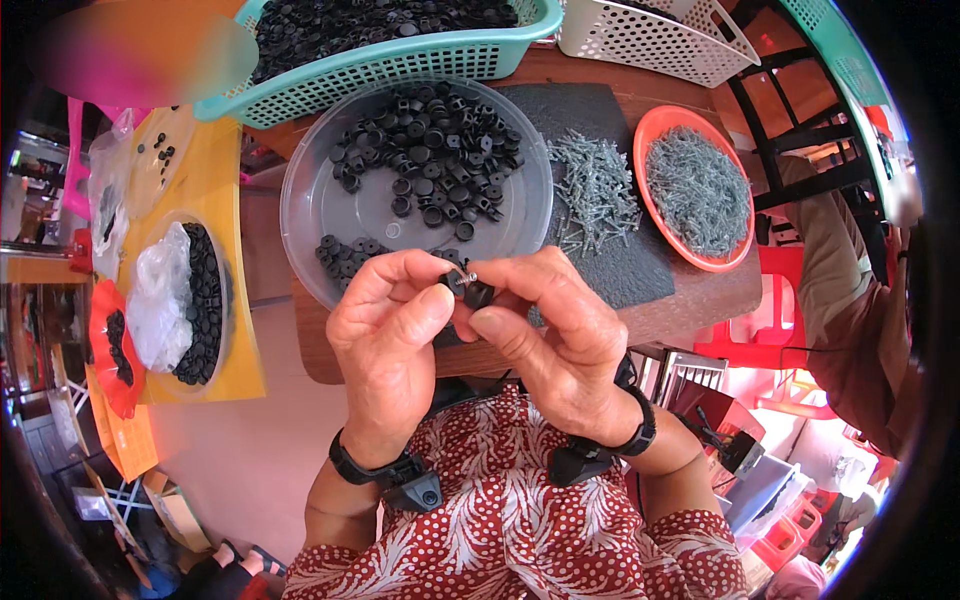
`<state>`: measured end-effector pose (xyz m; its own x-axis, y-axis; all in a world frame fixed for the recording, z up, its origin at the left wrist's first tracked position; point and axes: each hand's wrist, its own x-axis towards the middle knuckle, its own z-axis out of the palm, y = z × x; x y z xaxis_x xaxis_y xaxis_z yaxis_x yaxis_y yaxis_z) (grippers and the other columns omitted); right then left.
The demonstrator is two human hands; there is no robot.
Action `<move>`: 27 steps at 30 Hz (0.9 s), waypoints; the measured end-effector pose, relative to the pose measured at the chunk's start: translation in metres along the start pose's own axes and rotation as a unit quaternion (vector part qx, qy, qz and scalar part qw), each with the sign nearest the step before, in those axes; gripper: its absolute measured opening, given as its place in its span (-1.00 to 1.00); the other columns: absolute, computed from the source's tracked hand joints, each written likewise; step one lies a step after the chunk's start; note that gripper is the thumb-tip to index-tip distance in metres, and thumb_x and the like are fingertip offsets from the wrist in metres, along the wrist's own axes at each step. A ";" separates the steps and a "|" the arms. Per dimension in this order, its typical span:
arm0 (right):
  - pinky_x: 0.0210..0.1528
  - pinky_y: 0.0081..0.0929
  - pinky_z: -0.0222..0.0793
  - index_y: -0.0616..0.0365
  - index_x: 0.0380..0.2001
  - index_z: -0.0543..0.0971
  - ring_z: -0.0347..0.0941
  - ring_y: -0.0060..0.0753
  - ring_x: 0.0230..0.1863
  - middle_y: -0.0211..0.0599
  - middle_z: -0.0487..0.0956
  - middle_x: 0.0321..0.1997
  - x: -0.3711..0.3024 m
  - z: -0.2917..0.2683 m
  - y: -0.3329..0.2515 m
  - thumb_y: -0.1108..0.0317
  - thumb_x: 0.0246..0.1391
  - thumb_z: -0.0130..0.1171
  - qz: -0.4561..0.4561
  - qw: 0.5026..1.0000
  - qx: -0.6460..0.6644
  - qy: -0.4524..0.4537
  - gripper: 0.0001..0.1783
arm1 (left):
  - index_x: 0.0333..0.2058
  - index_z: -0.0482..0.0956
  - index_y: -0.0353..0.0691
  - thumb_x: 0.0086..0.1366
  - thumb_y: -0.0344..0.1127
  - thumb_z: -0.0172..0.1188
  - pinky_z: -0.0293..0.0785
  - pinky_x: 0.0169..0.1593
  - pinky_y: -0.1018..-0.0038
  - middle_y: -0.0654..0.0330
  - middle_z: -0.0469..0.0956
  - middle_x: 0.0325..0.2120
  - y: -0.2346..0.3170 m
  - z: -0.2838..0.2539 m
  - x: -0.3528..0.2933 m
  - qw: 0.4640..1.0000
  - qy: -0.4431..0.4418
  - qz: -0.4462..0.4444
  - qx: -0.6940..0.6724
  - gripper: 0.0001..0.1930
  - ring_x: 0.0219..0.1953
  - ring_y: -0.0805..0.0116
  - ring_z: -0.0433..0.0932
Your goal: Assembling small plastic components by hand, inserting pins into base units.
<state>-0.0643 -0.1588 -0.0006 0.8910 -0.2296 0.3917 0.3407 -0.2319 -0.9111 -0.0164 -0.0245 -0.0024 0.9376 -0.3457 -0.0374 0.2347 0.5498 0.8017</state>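
Note:
My left hand (pixel 385 335) and my right hand (pixel 560 340) meet in front of a round clear plastic tub, just past the table's near edge. Between their fingertips is a small black plastic part (pixel 482 294), pinched from both sides. A short silvery screw (pixel 466 279) shows at the part, between the two index fingers. Fingers hide much of both, so how far the screw sits in the part cannot be made out. Many similar black parts (pixel 430 150) lie in the clear tub (pixel 300 225), with a smaller group (pixel 345 255) at its near side.
Silvery screws (pixel 595 190) are heaped on a dark mat (pixel 640 285); more fill an orange-red bowl (pixel 647 205). Behind stand a teal basket (pixel 400 65) of black parts and a white basket (pixel 650 45). A yellow table (pixel 250 370) at left bears more containers. Someone's trousered leg (pixel 850 280) is at right.

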 end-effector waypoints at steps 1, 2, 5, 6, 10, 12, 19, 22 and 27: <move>-0.34 -0.40 0.32 0.27 -0.23 0.53 0.40 -0.21 -0.39 -0.20 0.52 -0.39 -0.001 0.000 0.002 0.61 -0.20 0.24 -0.009 1.000 -0.014 0.002 -0.65 | -0.23 0.44 -0.41 0.18 -0.52 0.13 0.47 -0.27 0.50 0.07 0.55 -0.34 -0.003 0.000 0.000 1.000 0.008 0.009 0.004 -0.82 -0.39 0.39 0.52; -0.34 -0.40 0.32 0.27 -0.23 0.53 0.40 -0.21 -0.39 -0.20 0.52 -0.39 -0.001 -0.001 0.003 0.61 -0.20 0.24 -0.008 1.000 -0.015 0.004 -0.65 | -0.23 0.44 -0.41 0.18 -0.53 0.13 0.47 -0.26 0.50 0.08 0.55 -0.33 -0.005 0.000 0.000 1.000 0.017 0.018 0.007 -0.82 -0.37 0.39 0.52; -0.37 -0.45 0.32 0.28 -0.22 0.53 0.41 -0.26 -0.43 -0.19 0.51 -0.40 -0.003 0.000 0.002 0.62 -0.17 0.23 -0.020 0.999 -0.033 0.018 -0.66 | -0.22 0.44 -0.41 0.18 -0.53 0.12 0.48 -0.26 0.49 0.08 0.55 -0.32 -0.007 0.002 -0.002 0.999 0.020 0.027 0.015 -0.82 -0.36 0.39 0.52; -0.40 -0.49 0.32 0.30 -0.21 0.51 0.40 -0.29 -0.45 -0.18 0.51 -0.41 -0.006 0.001 0.000 0.63 -0.16 0.22 -0.013 0.999 -0.025 0.035 -0.66 | -0.22 0.44 -0.41 0.18 -0.53 0.12 0.48 -0.26 0.49 0.08 0.55 -0.32 -0.006 0.004 -0.003 0.999 0.019 0.027 0.015 -0.82 -0.36 0.39 0.52; -0.44 -0.59 0.32 0.36 -0.17 0.48 0.40 -0.44 -0.49 -0.21 0.51 -0.43 -0.008 -0.001 0.006 0.63 -0.08 0.18 -0.048 0.997 -0.007 0.052 -0.68 | -0.21 0.44 -0.41 0.19 -0.52 0.14 0.50 -0.27 0.48 0.07 0.56 -0.32 -0.003 0.010 -0.006 0.999 -0.005 0.036 0.017 -0.81 -0.37 0.39 0.53; -0.42 -0.59 0.33 0.36 -0.16 0.47 0.41 -0.49 -0.47 -0.24 0.52 -0.41 -0.008 -0.005 0.002 0.62 -0.04 0.16 0.002 0.998 0.033 0.044 -0.70 | -0.20 0.44 -0.41 0.19 -0.51 0.14 0.51 -0.27 0.48 0.06 0.56 -0.32 -0.003 0.010 -0.007 0.999 -0.008 0.034 0.013 -0.80 -0.37 0.39 0.53; -0.37 -0.74 0.29 0.30 -0.14 0.50 0.41 -0.65 -0.42 -0.34 0.57 -0.38 -0.003 -0.020 0.001 0.37 0.15 0.07 0.300 0.886 0.353 0.029 -0.74 | -0.19 0.46 -0.45 0.16 -0.59 0.16 0.51 -0.23 0.55 0.06 0.56 -0.34 0.005 0.015 -0.013 0.996 -0.022 0.028 0.086 -0.79 -0.35 0.43 0.54; -0.43 -0.77 0.25 0.30 -0.17 0.52 0.40 -0.68 -0.44 -0.36 0.56 -0.41 -0.003 -0.025 0.006 0.31 0.14 0.09 0.332 0.844 0.421 -0.007 -0.72 | -0.19 0.47 -0.47 0.14 -0.63 0.17 0.49 -0.19 0.58 0.10 0.55 -0.33 0.006 0.015 -0.016 0.992 -0.022 0.032 0.121 -0.77 -0.31 0.46 0.54; -0.42 -0.79 0.27 0.32 -0.17 0.51 0.40 -0.68 -0.43 -0.35 0.55 -0.40 -0.003 -0.022 0.009 0.30 0.14 0.09 0.329 0.823 0.462 -0.024 -0.70 | -0.19 0.48 -0.47 0.13 -0.63 0.20 0.48 -0.17 0.59 0.11 0.54 -0.32 0.008 0.017 -0.018 0.983 0.000 0.032 0.181 -0.76 -0.29 0.48 0.53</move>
<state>-0.0704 -0.1810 -0.0075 0.9771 0.0235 -0.2114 -0.1569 0.7505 -0.6420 -0.0361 -0.0268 0.0151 0.9473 -0.3197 0.0196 0.0692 0.2642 0.9620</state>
